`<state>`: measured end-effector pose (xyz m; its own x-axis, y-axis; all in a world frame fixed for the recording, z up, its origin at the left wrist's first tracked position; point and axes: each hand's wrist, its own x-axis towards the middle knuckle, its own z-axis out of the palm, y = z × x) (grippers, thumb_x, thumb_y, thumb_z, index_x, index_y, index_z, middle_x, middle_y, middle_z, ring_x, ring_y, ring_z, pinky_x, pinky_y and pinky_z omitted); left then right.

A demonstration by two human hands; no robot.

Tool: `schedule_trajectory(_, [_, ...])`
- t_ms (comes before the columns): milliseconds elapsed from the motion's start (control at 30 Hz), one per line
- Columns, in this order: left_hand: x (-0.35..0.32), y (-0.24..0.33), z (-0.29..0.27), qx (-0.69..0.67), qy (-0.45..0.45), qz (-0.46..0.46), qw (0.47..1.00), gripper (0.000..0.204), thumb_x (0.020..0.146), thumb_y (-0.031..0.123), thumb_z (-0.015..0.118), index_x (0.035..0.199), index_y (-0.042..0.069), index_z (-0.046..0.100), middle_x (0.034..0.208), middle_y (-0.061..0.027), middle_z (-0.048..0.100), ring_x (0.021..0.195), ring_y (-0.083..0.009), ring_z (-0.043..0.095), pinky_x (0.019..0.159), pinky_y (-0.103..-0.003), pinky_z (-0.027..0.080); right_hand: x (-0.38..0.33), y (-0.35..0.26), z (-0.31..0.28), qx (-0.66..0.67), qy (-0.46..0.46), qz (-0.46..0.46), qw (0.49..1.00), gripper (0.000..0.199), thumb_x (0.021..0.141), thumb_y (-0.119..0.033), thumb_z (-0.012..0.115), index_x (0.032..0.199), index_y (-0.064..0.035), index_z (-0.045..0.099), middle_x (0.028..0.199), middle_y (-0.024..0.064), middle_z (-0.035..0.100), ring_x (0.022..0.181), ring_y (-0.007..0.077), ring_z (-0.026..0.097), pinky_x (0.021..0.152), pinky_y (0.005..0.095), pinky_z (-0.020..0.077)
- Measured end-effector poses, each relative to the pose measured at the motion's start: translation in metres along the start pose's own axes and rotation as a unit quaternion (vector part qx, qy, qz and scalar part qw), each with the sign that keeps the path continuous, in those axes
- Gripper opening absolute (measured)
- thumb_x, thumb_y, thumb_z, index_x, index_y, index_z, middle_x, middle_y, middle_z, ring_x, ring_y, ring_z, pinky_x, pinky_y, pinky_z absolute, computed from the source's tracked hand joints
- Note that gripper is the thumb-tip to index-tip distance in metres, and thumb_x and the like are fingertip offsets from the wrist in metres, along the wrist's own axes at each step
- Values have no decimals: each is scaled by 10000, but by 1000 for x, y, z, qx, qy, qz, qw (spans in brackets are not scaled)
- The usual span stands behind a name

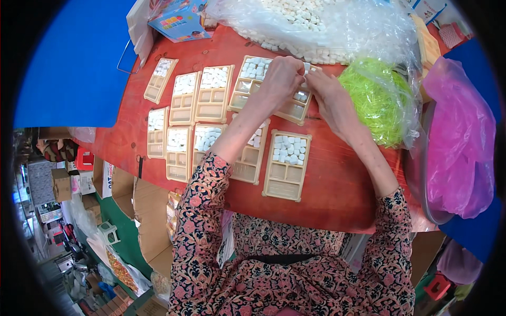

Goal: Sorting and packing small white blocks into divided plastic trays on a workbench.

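Observation:
My left hand and my right hand meet over a beige compartment tray at the far middle of the table. Both hands are closed, their fingertips bent together around small white pieces; what exactly each one grips is hidden. Small white marshmallow-like pieces fill the top compartment of a nearer tray, whose lower compartments hold nothing. Next to my left hand, another tray has similar white pieces at its top. Further trays filled the same way stand in two rows to the left, some partly behind my left forearm.
A clear plastic bag with a heap of white pieces lies at the back. Right of my hands sits a bag of bright green shreds. A pink plastic bag hangs over a metal basin at the right edge. A blue box stands back left.

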<state>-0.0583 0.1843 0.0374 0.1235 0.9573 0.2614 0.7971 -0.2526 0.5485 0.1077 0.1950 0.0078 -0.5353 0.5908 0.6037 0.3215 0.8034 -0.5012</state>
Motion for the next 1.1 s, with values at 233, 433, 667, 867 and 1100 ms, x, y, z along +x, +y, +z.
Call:
schedule_trajectory(233, [-1,-9,1,18,19,1,1000,99,756,38,607,789,-45,648,646,-131,626,578,-185,621,540,-328,461,32,17,6,18,-1,81,997,59,796,-12,541,816,17,588,844,205,580,878,393,573,721,465,463])
schedule_trajectory(433, [-2,1,-16,-292,28,-219,930,88,811,60,641,800,-27,647,661,-66,648,582,-96,604,516,-224,457,39,32,11,-76,-47,57,994,80,799,-36,564,834,-1,627,830,175,584,876,356,595,737,450,489])
schedule_trajectory(667, [-7,-3,-21,-383,27,-213,899,65,852,35,631,872,-26,631,747,-81,667,609,-94,618,524,-186,469,43,25,4,7,-13,78,997,87,812,-69,591,820,15,614,839,173,589,837,361,595,725,442,481])
schedule_trajectory(867, [-9,-3,-23,-486,49,-256,834,66,853,7,608,887,-42,635,772,-81,659,611,-98,621,523,-185,480,34,-1,-19,110,-27,139,984,65,800,-39,597,820,23,601,834,189,583,802,373,591,710,437,467])
schedule_trajectory(1100, [-12,-6,-21,-423,2,-247,872,104,872,41,623,955,-13,654,780,-57,668,611,-73,612,539,-185,482,18,-1,-3,33,-52,74,995,61,803,-23,577,789,36,572,805,197,574,777,399,595,682,465,480])
